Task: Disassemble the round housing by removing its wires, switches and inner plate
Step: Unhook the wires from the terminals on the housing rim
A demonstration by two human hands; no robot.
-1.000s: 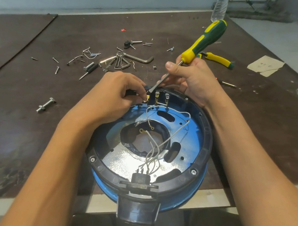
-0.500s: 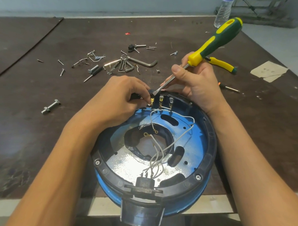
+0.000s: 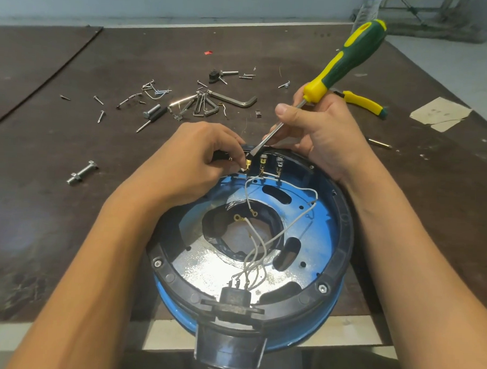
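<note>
Change against the earlier frames is slight. Both hands keep their grips and the blade tip stays at the same terminal. The screwdriver [image 3: 351, 55] handle leans a little further toward 1 o'clock than 1 s ago, and the whole scene sits slightly lower in view.

Round housing [image 3: 343, 244]: it lies open side up at the near edge of the dark brown table [image 3: 68, 204], its near side past that edge. The rim is matt black plastic and the outer wall is glossy blue. The inner plate [image 3: 324, 224] is blue-painted metal, glare-bright toward 6 o'clock, with a large central opening and oval slots. Thin white wires [image 3: 276, 236] run from a black plug block [image 3: 234, 295] at 6 o'clock up to 3 switch terminals [image 3: 263, 160] at 12 o'clock. 2 loose ends carry brass ring lugs.

Left hand [image 3: 201, 154]: fingers are curled tight, thumb and forefinger pinching the brass connector [image 3: 248, 165] on the leftmost terminal.

Right hand [image 3: 323, 129]: it is closed around the steel shaft of the screwdriver, thumb lying on top. The flat blade points down toward 7 o'clock and its tip is just beside the pinched connector. The handle is green and yellow plastic.

Beyond the housing, from 10 to 12 o'clock, lie scattered screws [image 3: 100, 116] and bent steel hex keys [image 3: 235, 100]. A bolt [image 3: 82, 172] lies at 9 o'clock. Yellow-handled pliers [image 3: 363, 101] and a paper scrap [image 3: 440, 113] lie toward 2 o'clock.
</note>
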